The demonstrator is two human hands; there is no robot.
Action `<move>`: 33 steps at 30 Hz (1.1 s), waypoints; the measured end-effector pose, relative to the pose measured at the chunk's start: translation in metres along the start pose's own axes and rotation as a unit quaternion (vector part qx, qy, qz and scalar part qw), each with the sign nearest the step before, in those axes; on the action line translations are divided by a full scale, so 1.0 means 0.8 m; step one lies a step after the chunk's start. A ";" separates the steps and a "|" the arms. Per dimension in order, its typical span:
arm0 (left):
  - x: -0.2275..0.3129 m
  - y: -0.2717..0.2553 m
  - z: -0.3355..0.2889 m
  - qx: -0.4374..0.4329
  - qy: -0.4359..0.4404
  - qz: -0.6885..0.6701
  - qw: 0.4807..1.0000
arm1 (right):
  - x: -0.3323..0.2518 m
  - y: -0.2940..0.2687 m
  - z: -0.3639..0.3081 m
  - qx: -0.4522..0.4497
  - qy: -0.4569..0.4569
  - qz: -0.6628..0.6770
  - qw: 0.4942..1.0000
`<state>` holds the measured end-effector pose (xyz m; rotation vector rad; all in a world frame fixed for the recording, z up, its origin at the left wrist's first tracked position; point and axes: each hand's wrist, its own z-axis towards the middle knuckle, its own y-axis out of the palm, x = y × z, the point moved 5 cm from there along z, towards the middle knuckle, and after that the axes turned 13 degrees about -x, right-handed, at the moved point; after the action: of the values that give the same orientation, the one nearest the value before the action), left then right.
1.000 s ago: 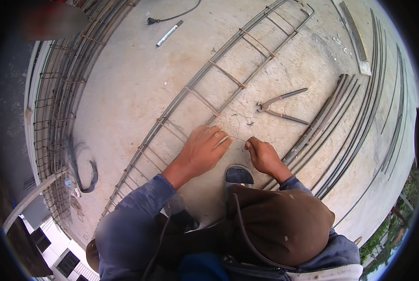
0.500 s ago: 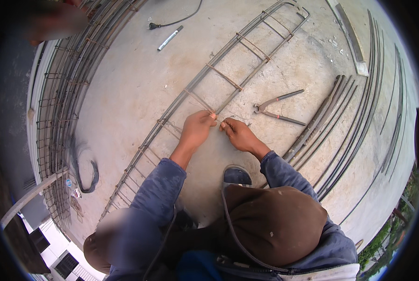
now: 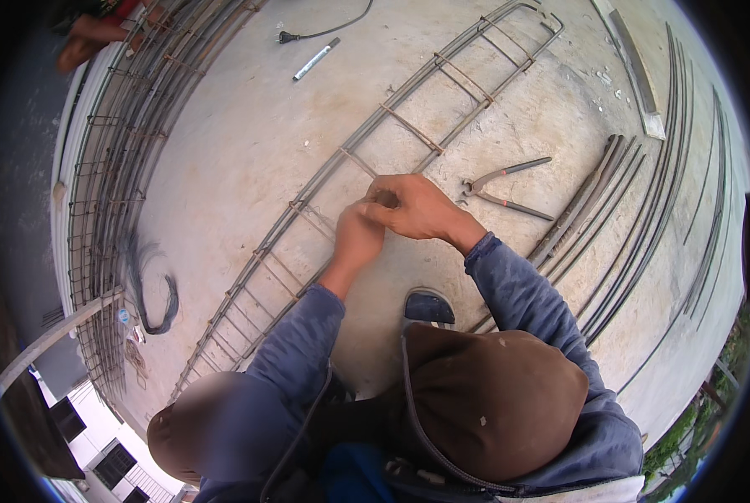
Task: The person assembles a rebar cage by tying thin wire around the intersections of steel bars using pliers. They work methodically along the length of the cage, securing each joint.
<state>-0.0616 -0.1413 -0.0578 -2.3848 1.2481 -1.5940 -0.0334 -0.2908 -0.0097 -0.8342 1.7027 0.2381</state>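
Observation:
A long rebar cage (image 3: 412,127) lies slantwise on the concrete floor, its cross ties spaced along the bars. Over its near-side bar my left hand (image 3: 358,239) and my right hand (image 3: 425,208) meet, fingertips closed and pressed together. Whatever the fingers grip is hidden behind the right hand, as is the joint beneath. Just right of my hands rest end-cutting pincers (image 3: 475,186), handles spread, with nobody holding them.
Stacked rebar cages (image 3: 140,109) line the left, beside a loop of thin wire (image 3: 172,306). A person's hand (image 3: 98,35) shows at the top left. Beyond the cage lie a marker (image 3: 316,59) and a plug (image 3: 288,37). Dark bars (image 3: 589,189) and long rods (image 3: 670,168) lie right.
My right hand has moved left and up against my left hand, covering the joint. The pincers stay on the floor. The other person's hand at the top left has shifted.

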 end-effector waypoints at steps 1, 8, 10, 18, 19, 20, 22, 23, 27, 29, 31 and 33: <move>-0.012 0.000 0.001 0.017 0.009 -0.058 0.998 | 0.004 -0.002 -0.010 -0.014 0.017 0.067 0.998; -0.014 0.005 0.016 -0.047 -0.083 -0.280 0.955 | 0.102 0.030 -0.071 0.088 0.110 0.411 0.901; -0.007 0.001 0.014 -0.053 -0.097 -0.289 0.951 | 0.103 0.036 -0.071 0.071 0.152 0.400 0.901; 0.000 0.001 0.009 -0.032 -0.085 -0.156 0.984 | 0.092 0.035 -0.064 0.049 0.141 0.377 0.914; 0.001 0.001 0.009 -0.026 -0.079 -0.133 0.988 | 0.090 0.037 -0.065 0.048 0.143 0.388 0.909; 0.002 0.004 0.009 -0.023 -0.076 -0.121 0.989 | 0.092 0.035 -0.068 0.060 0.155 0.364 0.916; 0.003 0.006 0.010 -0.014 -0.071 -0.096 0.993 | 0.094 0.028 -0.069 0.082 0.177 0.315 0.929; 0.000 0.005 0.011 0.001 -0.058 -0.071 0.996 | 0.094 0.025 -0.065 0.085 0.180 0.293 0.935; -0.006 0.009 0.017 0.041 -0.022 -0.009 0.999 | 0.103 0.014 -0.044 0.110 0.176 0.238 0.949; -0.008 0.013 0.017 0.057 -0.011 0.002 0.998 | 0.105 0.014 -0.032 0.131 0.156 0.203 0.958; -0.008 0.016 0.018 0.078 0.006 0.012 0.997 | 0.105 0.011 -0.024 0.158 0.127 0.136 0.970; -0.010 0.017 0.019 0.073 -0.001 0.028 0.997 | 0.111 0.018 -0.022 0.184 0.115 0.195 0.956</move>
<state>-0.0593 -0.1513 -0.0770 -2.2440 1.1460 -1.6049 -0.0628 -0.3259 -0.0888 -0.2517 2.0444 0.0828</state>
